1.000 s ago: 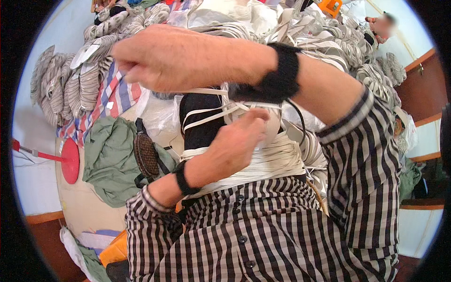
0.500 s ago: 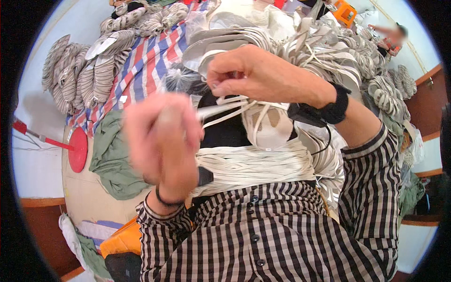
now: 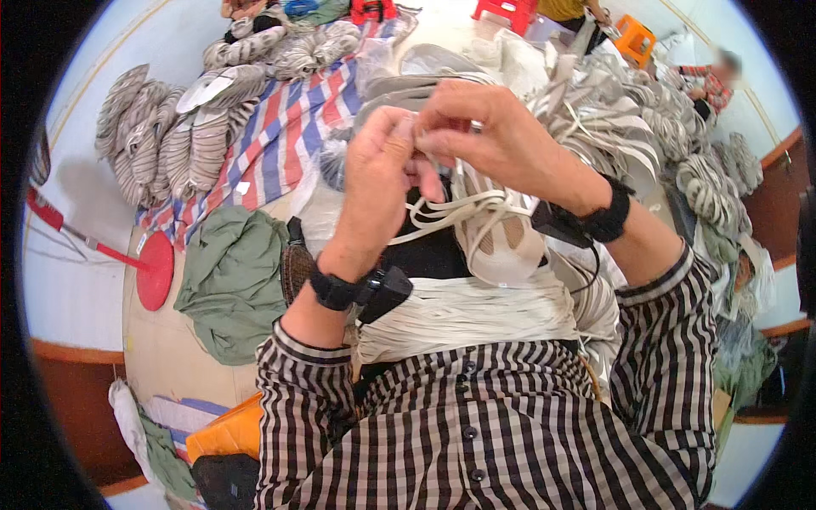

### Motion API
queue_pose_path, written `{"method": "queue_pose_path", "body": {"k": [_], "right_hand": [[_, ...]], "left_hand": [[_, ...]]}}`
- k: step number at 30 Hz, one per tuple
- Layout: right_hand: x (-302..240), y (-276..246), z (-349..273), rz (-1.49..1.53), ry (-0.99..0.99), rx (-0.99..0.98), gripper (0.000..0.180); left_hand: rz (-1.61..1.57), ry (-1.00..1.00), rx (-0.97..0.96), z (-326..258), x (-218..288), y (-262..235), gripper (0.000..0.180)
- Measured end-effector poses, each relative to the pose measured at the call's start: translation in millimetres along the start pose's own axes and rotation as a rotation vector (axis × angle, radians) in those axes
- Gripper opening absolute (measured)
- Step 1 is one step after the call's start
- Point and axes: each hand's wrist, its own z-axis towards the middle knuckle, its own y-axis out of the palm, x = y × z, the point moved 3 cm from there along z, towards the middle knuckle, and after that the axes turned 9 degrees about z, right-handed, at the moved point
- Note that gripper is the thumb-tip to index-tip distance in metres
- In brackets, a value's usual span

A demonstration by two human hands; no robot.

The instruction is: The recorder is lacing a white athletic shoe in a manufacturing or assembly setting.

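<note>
My left hand (image 3: 380, 174) and my right hand (image 3: 489, 127) meet above my lap, fingertips pinched close together. Both appear closed on a thin white strap (image 3: 425, 208), though the part between the fingertips is mostly hidden. Loops of it run down below the hands to a beige sandal sole (image 3: 508, 259) lying on dark cloth just beyond my lap. Across my lap stretches a thick bundle of long white straps (image 3: 467, 310). Black bands with small black devices are on both wrists.
Stacks of soles with pale straps (image 3: 595, 127) heap up ahead and right. More bundles (image 3: 161, 140) stand at left by a striped tarp (image 3: 297, 110). Green cloth (image 3: 229, 285) and a red round base (image 3: 155, 270) lie left. Other people (image 3: 710, 81) sit far right, near an orange stool (image 3: 633, 38).
My left hand, blurred and lower left before, has moved up and right to meet the right hand. The strap stretched between them is now slack in loops.
</note>
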Motion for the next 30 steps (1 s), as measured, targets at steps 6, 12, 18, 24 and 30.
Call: {"method": "queue_pose_path", "body": {"k": [6,12,18,24,30], "right_hand": [[18.8,-0.5,-5.5,0.182,0.103,0.058,0.021],[15.2,-17.6,-41.4,0.167,0.328,-0.020,0.022],[-5.6,-34.2,-155.2,-0.147,0.474,-0.275,0.017],[4.3,3.0,-212.5,-0.376,0.465,-0.209,0.018],[6.7,1.7,-210.7,-0.198,0.394,-0.101,0.014]], "left_hand": [[-0.046,-0.003,-0.128,0.3,2.1,-4.9,0.020],[0.058,0.021,-0.117,-10.9,1.1,-15.5,0.023],[0.056,0.074,-0.027,-18.3,14.6,-51.6,0.021],[0.058,0.092,0.015,-19.6,23.7,-51.8,0.015],[0.167,0.075,0.045,-21.8,22.1,-41.3,0.016]]}}
